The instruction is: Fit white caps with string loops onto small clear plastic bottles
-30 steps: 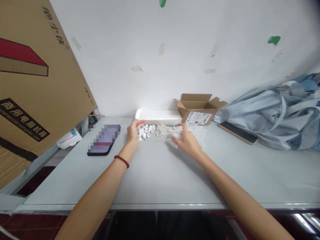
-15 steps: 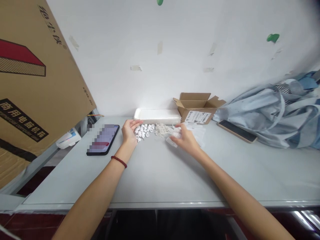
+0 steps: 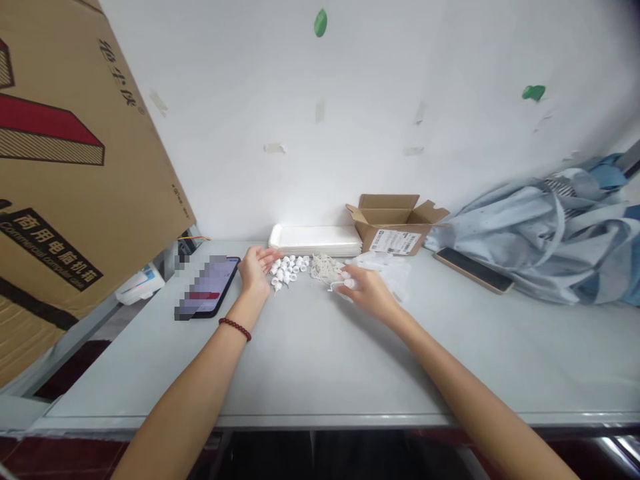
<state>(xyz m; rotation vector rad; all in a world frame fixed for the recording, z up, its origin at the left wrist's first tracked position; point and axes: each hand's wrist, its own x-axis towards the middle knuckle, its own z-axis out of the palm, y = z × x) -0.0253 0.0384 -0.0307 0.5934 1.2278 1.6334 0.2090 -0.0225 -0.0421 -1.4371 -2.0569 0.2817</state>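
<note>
My left hand (image 3: pixel 257 267) rests on its side on the table (image 3: pixel 310 353), palm towards a pile of small white caps (image 3: pixel 286 268). Its fingers are stretched out and hold nothing. My right hand (image 3: pixel 369 291) pinches a small translucent plastic piece with a round end (image 3: pixel 349 283), perhaps a little bottle. Just left of its fingertips is a tangled heap of thin white string-like pieces (image 3: pixel 324 267). Behind and beside this hand lie several translucent plastic pieces (image 3: pixel 396 272), partly hidden by it.
White trays (image 3: pixel 315 236) are stacked against the wall, beside an open cardboard box (image 3: pixel 393 227). One phone (image 3: pixel 213 287) lies left, another (image 3: pixel 474 269) right. Grey-blue cloth (image 3: pixel 520 230) is heaped at the right, and a large carton (image 3: pixel 75 167) leans at the left.
My right hand has come away from the translucent pieces with one in its fingers, and has lowered slightly. My left hand stays beside the caps. The view has tilted up a little.
</note>
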